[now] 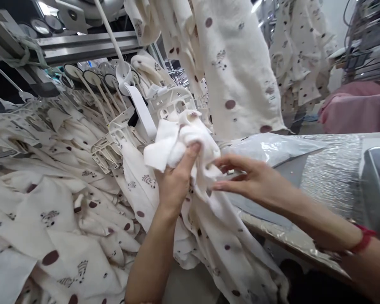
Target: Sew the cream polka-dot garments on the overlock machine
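1. Left hand [174, 179] closed around bunched white fabric [180, 139], thumb pressed up on the wad, held mid-frame above the garment pile.
2. Right hand [251, 179] partly open, fingers [228, 162] extended and pinching the fabric's right edge; red band [364, 238] on that wrist.
3. Fabric belongs to a cream spotted garment [209, 236] draping down below both hands, top end just beside a white plastic hanger [169, 103].
4. Pile of matching spotted garments on hangers [50, 202] fills the left side, touching the held piece.
5. More spotted garments hang overhead [237, 63].
6. Silver padded desk [329, 173] to the right, clear plastic bag [269, 150] lying on it, just behind the right hand.
7. Pink cloth [357, 112] far right, well apart.
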Tool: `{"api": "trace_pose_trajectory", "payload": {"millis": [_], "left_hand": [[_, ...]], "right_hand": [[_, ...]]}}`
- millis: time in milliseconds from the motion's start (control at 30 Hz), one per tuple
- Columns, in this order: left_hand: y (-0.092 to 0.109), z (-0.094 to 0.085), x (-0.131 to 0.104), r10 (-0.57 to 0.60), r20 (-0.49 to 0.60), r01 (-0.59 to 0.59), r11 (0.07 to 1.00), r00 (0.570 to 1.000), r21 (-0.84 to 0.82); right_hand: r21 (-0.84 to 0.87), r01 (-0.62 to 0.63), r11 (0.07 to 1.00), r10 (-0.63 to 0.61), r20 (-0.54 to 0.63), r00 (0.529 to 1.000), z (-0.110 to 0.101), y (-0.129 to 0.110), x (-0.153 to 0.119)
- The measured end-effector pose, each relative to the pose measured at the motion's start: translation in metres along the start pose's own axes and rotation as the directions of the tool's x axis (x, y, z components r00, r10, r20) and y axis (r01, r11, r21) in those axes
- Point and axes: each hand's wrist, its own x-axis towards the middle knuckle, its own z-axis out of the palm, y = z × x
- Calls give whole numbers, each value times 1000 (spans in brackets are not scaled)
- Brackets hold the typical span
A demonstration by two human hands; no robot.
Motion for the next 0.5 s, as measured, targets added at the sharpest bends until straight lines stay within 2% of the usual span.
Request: {"api": "trace_pose_trajectory", "payload": {"millis": [133, 200, 267, 333, 367, 433, 500], "left_hand": [[30, 13, 15, 152, 131, -152, 988, 980, -13], [37, 7, 22, 177, 163, -181, 984, 971, 8], [36, -8, 27, 151, 151, -152, 988, 977, -4], [30, -29, 31, 111, 92, -107, 993, 989, -52], [27, -40, 32, 92, 57, -88, 993, 994, -80], [21, -57, 32, 61, 5, -60, 992, 998, -114], [19, -66, 29, 40, -14, -42, 994, 999, -104]], "right_hand": [[-61, -7, 998, 0, -108, 994, 25, -9, 13], [-35, -45, 998, 42, -74, 996, 24, -6, 15], [45, -80, 996, 76, 85, 993, 14, 1, 13], [117, -126, 985, 92, 257, 962, 2, 10, 8], [136, -144, 980, 97, 304, 948, -1, 14, 6], [118, -157, 980, 116, 298, 948, 1, 20, 1], [17, -127, 992, 122, 171, 978, 18, 22, -1]]}}
